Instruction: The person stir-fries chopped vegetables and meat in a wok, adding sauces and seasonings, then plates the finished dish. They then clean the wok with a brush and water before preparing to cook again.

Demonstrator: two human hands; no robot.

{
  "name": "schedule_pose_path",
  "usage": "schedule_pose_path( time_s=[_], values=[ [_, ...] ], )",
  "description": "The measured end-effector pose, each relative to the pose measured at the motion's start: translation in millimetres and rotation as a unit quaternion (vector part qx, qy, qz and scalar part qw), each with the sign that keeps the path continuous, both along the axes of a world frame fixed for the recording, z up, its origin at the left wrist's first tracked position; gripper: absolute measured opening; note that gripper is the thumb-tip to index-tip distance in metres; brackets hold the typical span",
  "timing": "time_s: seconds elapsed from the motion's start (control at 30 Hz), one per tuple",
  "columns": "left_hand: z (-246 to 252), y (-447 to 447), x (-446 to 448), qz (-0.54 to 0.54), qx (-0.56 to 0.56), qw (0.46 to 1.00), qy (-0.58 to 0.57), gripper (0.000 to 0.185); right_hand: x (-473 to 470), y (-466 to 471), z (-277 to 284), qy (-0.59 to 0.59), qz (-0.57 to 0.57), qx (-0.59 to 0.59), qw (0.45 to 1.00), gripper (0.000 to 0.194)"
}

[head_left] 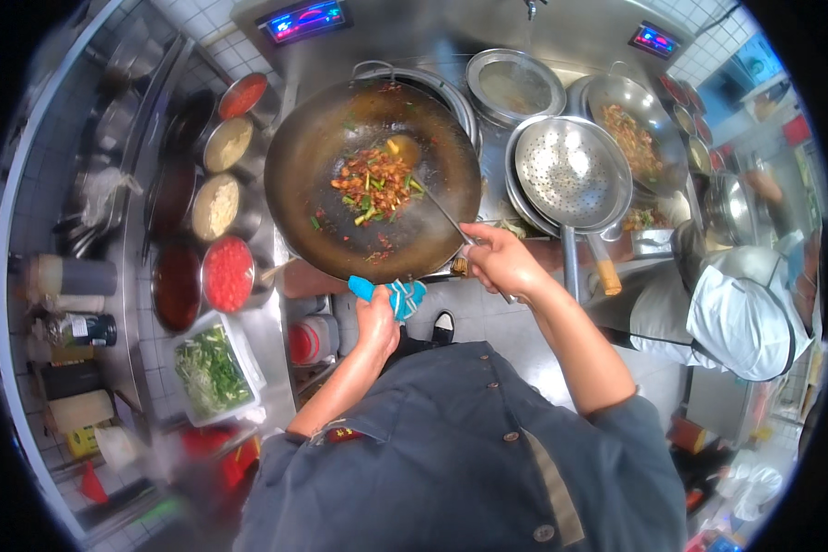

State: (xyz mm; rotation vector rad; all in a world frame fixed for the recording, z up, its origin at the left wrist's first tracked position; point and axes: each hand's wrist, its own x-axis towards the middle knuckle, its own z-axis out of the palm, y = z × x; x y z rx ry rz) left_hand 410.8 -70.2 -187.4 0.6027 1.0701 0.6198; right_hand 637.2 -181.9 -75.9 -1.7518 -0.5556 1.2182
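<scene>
A large wok (303,207) stands on the range before me, holding a stir-fried mix (376,185) of browned pieces, red bits and green stalks. My left hand (378,317) grips a folded turquoise cloth (408,298) against the wok's near rim. In my right hand (500,261) is the metal handle of a wok ladle (441,207); its bowl rests in the wok at the right of the food. Right of the wok, a perforated strainer (569,172) lies on a metal pot, its handle pointing towards me.
Steel containers of chopped red pepper (228,274), garlic (221,207) and red sauce (243,95) line the left counter, near a tray of cut greens (214,366). A round pot of liquid (515,86) stands behind the strainer. Another wok (638,131) with food and a co-worker (738,303) are at right.
</scene>
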Motion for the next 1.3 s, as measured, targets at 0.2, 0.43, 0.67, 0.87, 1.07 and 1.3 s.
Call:
schedule_pose_path(
  time_s=[0.2, 0.43, 0.67, 0.87, 1.07, 1.3],
  values=[
    [-17.0, -19.0, -55.9, -0.012, -0.027, 0.999, 0.019, 0.018, -22.5, -0.7, -45.3, -0.564, 0.08, 0.08, 0.818, 0.063],
    [-38.0, -8.5, -83.0, -0.066, -0.077, 0.995, -0.02, 0.012, -118.0, -49.5, -19.1, -0.551, 0.217, -0.101, 0.799, 0.07],
    [-7.2, -2.4, -78.0, -0.101, -0.053, 0.992, -0.05, 0.019, -139.5, -14.6, -49.8, -0.618, 0.073, -0.037, 0.782, 0.066],
    [-12.9, 13.2, -99.8, -0.153, -0.139, 0.962, -0.177, 0.021, -186.2, -73.1, -70.2, -0.558, 0.103, -0.222, 0.793, 0.066],
    [-38.8, 76.7, -215.4, -0.148, 0.175, 0.972, 0.042, 0.03, -196.5, -72.5, -76.7, -0.503, 0.026, -0.177, 0.846, 0.054],
    [-74.3, 134.4, -276.0, -0.436, 0.384, 0.508, 0.636, 0.083, -221.8, -113.7, -42.3, -0.518, -0.138, 0.066, 0.842, 0.043]
  ],
)
